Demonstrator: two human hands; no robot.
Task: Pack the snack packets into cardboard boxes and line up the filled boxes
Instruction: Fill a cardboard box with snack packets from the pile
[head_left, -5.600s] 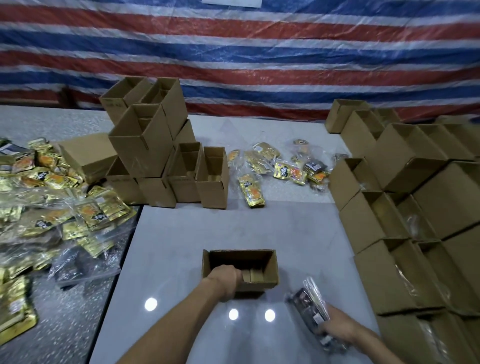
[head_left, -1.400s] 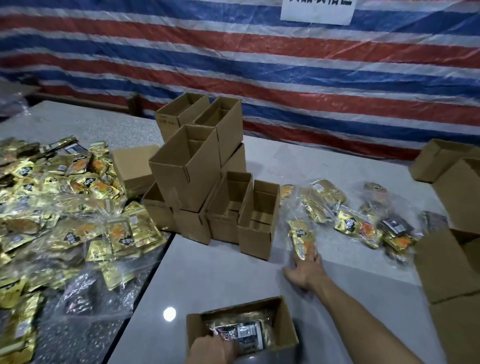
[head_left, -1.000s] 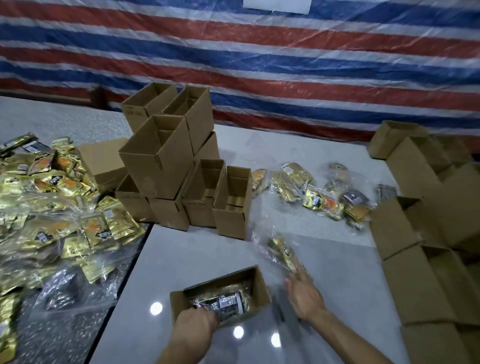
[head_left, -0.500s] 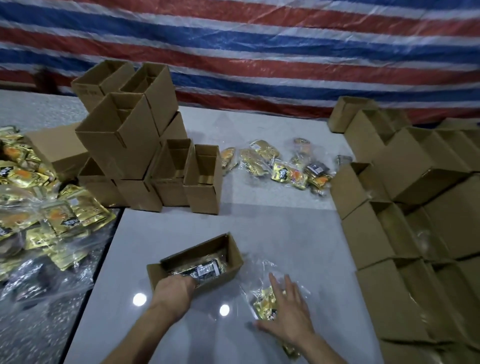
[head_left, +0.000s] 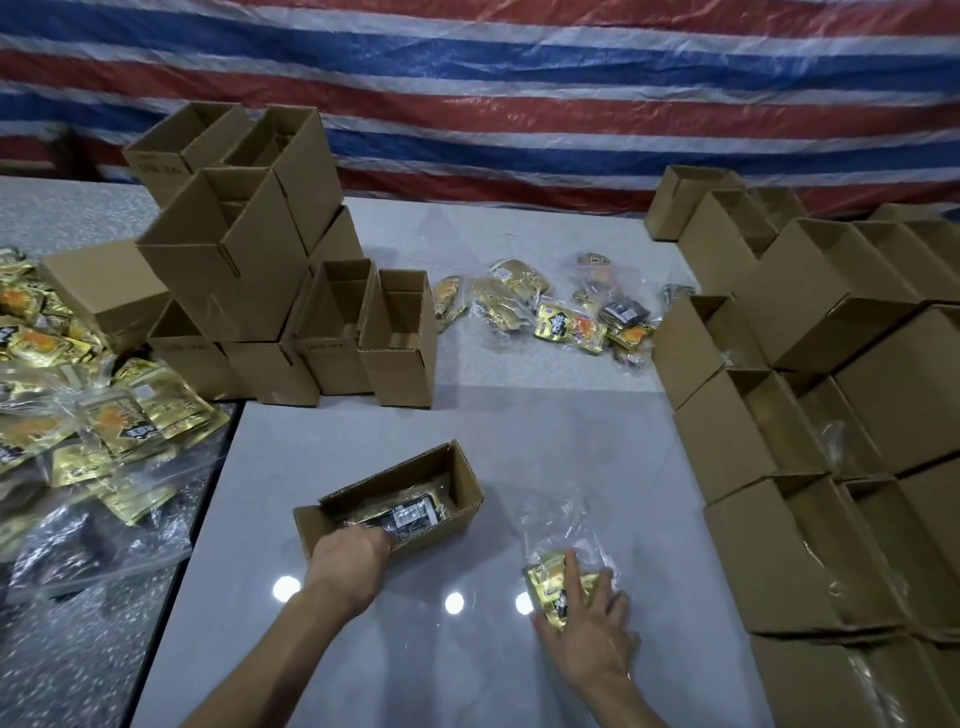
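An open cardboard box (head_left: 457, 491) lies skewed on the grey table (head_left: 519, 441), with a dark snack packet (head_left: 410, 515) inside. My left hand (head_left: 350, 564) grips the box's near wall, fingers curled over the rim. To the right, a clear bag of gold snack packets (head_left: 553, 582) lies flat on the table. My right hand (head_left: 589, 631) presses on it with straight, spread fingers.
Empty open boxes (head_left: 249, 270) are stacked at the back left. Rows of filled boxes (head_left: 810, 447) stand along the right edge. Gold packets (head_left: 93, 415) are heaped on the left; more bagged packets (head_left: 566, 312) lie at the back centre. A striped tarp (head_left: 519, 93) hangs behind.
My right hand has dragged the bag of gold packets from the back of the table toward me, beside the box. The left hand has kept hold of the box, which turned askew.
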